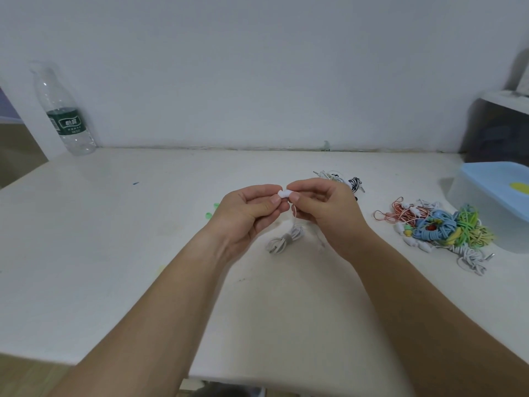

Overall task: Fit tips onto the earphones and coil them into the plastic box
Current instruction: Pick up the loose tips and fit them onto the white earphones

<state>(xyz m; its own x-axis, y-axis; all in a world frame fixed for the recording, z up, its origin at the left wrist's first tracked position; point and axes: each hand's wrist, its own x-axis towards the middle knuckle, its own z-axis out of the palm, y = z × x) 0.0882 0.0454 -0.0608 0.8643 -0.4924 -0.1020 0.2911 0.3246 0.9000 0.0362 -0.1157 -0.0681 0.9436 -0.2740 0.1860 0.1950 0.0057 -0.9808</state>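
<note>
Above the middle of the white table, my left hand [252,210] and my right hand [320,207] meet fingertip to fingertip. Between them they pinch a small white earbud piece [284,193]; I cannot tell tip from earbud. Its thin white cable drops from my right hand to a bundled white coil [284,239] lying on the table below. The pale blue plastic box [492,202] stands at the right edge of the table.
A tangle of coloured earphones [438,227], orange, blue, green and white, lies beside the box. More earphones, one zebra-striped [347,181], lie behind my right hand. Small green tips [210,213] sit left of my left hand. A clear water bottle [64,113] stands far left by the wall.
</note>
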